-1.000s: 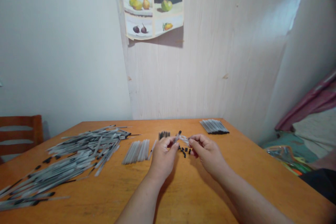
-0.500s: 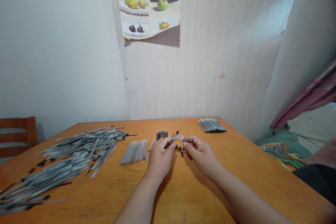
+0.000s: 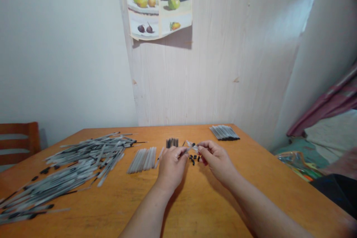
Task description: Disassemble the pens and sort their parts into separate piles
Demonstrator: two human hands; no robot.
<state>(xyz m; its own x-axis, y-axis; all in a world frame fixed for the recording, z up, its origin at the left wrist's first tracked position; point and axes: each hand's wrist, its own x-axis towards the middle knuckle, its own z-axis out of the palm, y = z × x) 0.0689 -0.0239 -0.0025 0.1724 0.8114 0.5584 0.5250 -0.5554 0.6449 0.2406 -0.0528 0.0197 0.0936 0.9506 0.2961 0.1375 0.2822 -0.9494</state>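
My left hand [image 3: 173,165] is closed around a translucent pen barrel [image 3: 189,149] with a dark end, its tip angled up to the right. Close by, my right hand [image 3: 216,159] pinches a small clear piece at the barrel's end; it is too small to name. Below the fingertips lie several small black plugs [image 3: 193,159]. Just behind my left hand is a row of thin black sticks [image 3: 172,142], perhaps refills. To its left, clear barrels [image 3: 141,160] lie side by side in a row.
Loose pen parts lie in a large heap [image 3: 97,152] over the left of the wooden table [image 3: 195,208]. A neat row of black-ended pens [image 3: 224,133] is at the back right. A chair back [image 3: 19,141] stands at the left, and fruit pictures [image 3: 158,15] hang on the wall.
The pen barrel in my left hand has tipped lower and towards the right. My right hand has shifted slightly right, and more of the black plugs show.
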